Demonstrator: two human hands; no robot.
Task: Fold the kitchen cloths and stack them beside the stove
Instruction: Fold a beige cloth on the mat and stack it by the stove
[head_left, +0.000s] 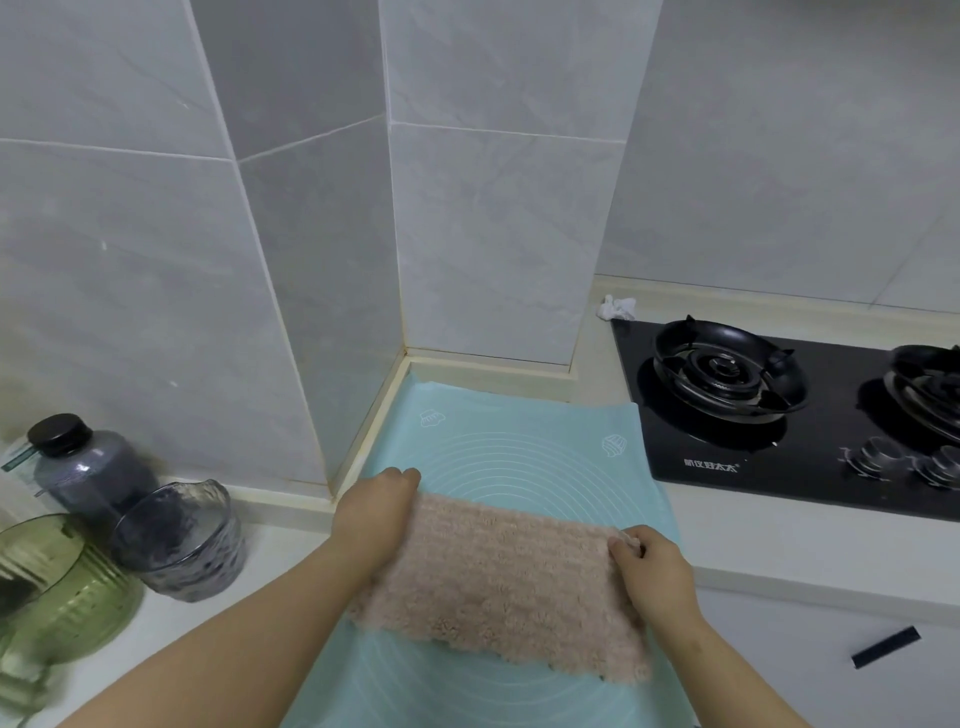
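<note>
- Pink cloth (498, 582) lies on teal mat (519, 447), near counter edge.
- Left hand (376, 514) pinches the cloth's far-left corner; right hand (652, 569) pinches its far-right corner.
- Grey cup (179, 540), green jar (57, 587), dark bottle (85, 465) at left.
- Stove (800, 415) right of mat, farther back.

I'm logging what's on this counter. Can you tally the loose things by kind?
Cloths: 1, pink cloth
Mats: 1, teal mat
Containers: 3, dark bottle, grey cup, green jug
Crumpled white wads: 1
Total: 6
</note>
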